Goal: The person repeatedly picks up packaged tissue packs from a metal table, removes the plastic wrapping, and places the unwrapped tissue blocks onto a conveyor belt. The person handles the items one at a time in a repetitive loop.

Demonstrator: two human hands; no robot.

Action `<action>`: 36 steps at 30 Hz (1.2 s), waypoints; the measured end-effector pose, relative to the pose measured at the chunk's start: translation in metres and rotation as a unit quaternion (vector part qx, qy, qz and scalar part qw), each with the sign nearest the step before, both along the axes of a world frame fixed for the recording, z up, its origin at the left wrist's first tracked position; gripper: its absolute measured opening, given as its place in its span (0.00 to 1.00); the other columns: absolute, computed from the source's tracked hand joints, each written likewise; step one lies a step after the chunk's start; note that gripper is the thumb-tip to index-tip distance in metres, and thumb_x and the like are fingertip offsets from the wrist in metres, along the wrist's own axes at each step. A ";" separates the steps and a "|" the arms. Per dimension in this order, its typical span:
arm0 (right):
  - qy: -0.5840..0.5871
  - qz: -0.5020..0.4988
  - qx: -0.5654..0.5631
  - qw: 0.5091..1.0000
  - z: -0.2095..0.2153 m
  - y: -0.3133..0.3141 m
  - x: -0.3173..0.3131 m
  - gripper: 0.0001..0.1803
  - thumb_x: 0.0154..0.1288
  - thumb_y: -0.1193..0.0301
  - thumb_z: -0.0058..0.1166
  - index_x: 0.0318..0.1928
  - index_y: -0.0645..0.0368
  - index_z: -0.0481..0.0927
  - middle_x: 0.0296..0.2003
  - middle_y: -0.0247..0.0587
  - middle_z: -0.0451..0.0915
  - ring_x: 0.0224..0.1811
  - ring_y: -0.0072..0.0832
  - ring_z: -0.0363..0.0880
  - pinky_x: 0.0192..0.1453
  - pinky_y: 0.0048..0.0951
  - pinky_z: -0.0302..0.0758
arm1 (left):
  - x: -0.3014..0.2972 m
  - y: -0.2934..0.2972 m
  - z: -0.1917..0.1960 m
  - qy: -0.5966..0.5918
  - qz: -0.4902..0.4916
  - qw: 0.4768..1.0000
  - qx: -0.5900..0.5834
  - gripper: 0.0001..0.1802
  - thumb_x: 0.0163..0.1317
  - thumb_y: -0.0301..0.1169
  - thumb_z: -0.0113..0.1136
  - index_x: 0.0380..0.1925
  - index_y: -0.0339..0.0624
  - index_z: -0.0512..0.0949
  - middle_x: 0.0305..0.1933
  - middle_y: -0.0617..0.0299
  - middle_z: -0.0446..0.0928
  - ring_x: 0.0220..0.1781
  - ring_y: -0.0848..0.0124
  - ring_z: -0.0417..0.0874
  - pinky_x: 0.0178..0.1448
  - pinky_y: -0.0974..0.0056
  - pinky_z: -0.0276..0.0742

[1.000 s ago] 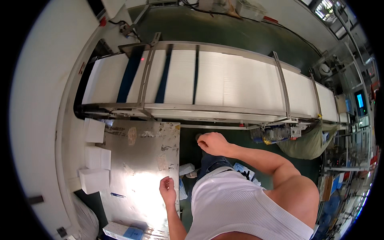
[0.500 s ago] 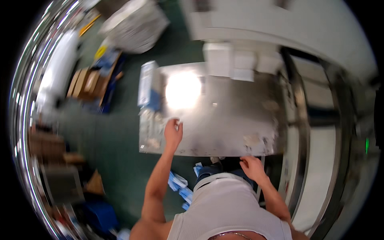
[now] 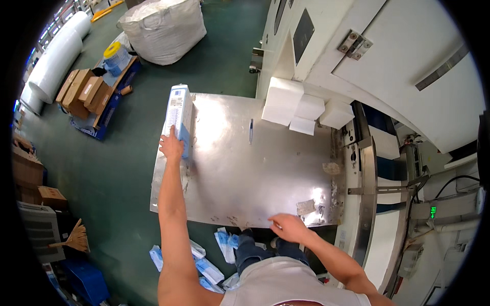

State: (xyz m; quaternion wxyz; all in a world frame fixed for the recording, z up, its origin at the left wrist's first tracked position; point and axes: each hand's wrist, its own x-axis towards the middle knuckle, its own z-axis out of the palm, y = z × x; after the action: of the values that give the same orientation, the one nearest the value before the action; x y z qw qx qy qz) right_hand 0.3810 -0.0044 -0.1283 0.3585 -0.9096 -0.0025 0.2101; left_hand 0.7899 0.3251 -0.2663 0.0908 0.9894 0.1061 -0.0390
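A long white and blue box [image 3: 177, 104] lies along the left edge of the metal table [image 3: 229, 178]. My left hand [image 3: 172, 146] reaches out to its nearer end, with spread fingers touching the box; I see no closed grip around it. My right hand [image 3: 288, 227] is over the table's front edge, loosely bent and holding nothing. A pen [image 3: 250, 131] lies on the metal surface, right of the box. Near my right hand is a brownish patch [image 3: 306, 207] on the table.
White block-like stacks [image 3: 283, 102] stand at the back right beside a white machine [image 3: 316, 66]. Blue and white packets [image 3: 209, 270] lie on the floor by my legs. A pallet with cardboard boxes [image 3: 94, 94] and a big white sack [image 3: 166, 30] are at the left and far left.
My left hand has moved forward from the table's near left part onto the box. My right hand has shifted left along the front edge. The view has turned and become sharper.
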 end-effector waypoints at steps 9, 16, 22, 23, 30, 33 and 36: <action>0.072 -0.228 0.162 0.957 -0.156 0.041 0.089 0.37 0.74 0.46 0.52 0.65 0.68 0.68 0.57 0.67 0.80 0.54 0.56 0.83 0.57 0.49 0.79 | -0.326 -0.081 -0.012 -0.027 -0.180 0.931 -0.315 0.51 0.64 0.41 0.69 0.77 0.32 0.51 0.67 0.28 0.67 0.68 0.36 0.70 0.72 0.45 0.65; 0.008 -0.345 0.038 0.938 -0.134 0.067 0.042 0.28 0.76 0.47 0.48 0.52 0.65 0.72 0.47 0.65 0.82 0.49 0.61 0.83 0.53 0.54 0.78 | -0.301 -0.141 0.028 0.187 -0.105 0.938 -0.273 0.28 0.78 0.49 0.47 0.49 0.28 0.75 0.51 0.33 0.81 0.51 0.43 0.84 0.55 0.48 0.77; 0.000 -0.331 0.078 0.940 -0.126 0.030 0.023 0.23 0.79 0.51 0.43 0.46 0.59 0.78 0.47 0.54 0.85 0.48 0.56 0.83 0.52 0.55 0.78 | -0.321 -0.155 -0.007 0.081 -0.159 0.902 -0.394 0.28 0.79 0.46 0.48 0.49 0.26 0.80 0.45 0.35 0.84 0.45 0.42 0.85 0.51 0.48 0.79; 0.000 -0.334 0.076 0.940 -0.127 0.026 0.018 0.22 0.79 0.52 0.43 0.46 0.59 0.79 0.45 0.52 0.85 0.47 0.56 0.83 0.51 0.55 0.78 | -0.323 -0.154 -0.008 0.100 -0.158 0.888 -0.420 0.27 0.78 0.45 0.48 0.49 0.25 0.81 0.45 0.35 0.84 0.45 0.42 0.85 0.51 0.48 0.79; 0.012 -0.297 0.004 0.955 -0.154 -0.033 -0.044 0.17 0.73 0.59 0.50 0.44 0.59 0.84 0.43 0.57 0.85 0.49 0.58 0.83 0.54 0.54 0.79 | -0.297 -0.061 -0.040 0.226 -0.143 0.940 -0.209 0.26 0.72 0.42 0.58 0.49 0.22 0.79 0.46 0.32 0.82 0.48 0.42 0.85 0.55 0.47 0.79; 0.061 -0.264 0.024 0.962 -0.170 -0.019 -0.025 0.24 0.66 0.60 0.58 0.58 0.56 0.77 0.51 0.61 0.82 0.53 0.59 0.82 0.57 0.53 0.79 | -0.284 -0.103 -0.023 0.281 -0.263 0.903 -0.192 0.45 0.56 0.44 0.73 0.65 0.22 0.67 0.59 0.27 0.76 0.62 0.40 0.80 0.66 0.48 0.76; 0.050 -0.226 0.010 0.973 -0.154 -0.032 0.050 0.49 0.57 0.60 0.67 0.76 0.56 0.58 0.62 0.66 0.75 0.62 0.60 0.77 0.64 0.49 0.77 | -0.220 -0.133 -0.030 0.139 -0.417 0.858 -0.265 0.72 0.39 0.38 0.82 0.78 0.28 0.43 0.79 0.32 0.53 0.81 0.41 0.55 0.83 0.48 0.53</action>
State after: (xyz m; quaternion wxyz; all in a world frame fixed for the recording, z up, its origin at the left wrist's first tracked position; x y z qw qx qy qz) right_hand 0.4308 -0.0359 -0.2825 0.4058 -0.8712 0.2188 0.1685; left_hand 0.5702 0.1920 -0.2959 0.3092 0.8638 -0.3193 -0.2372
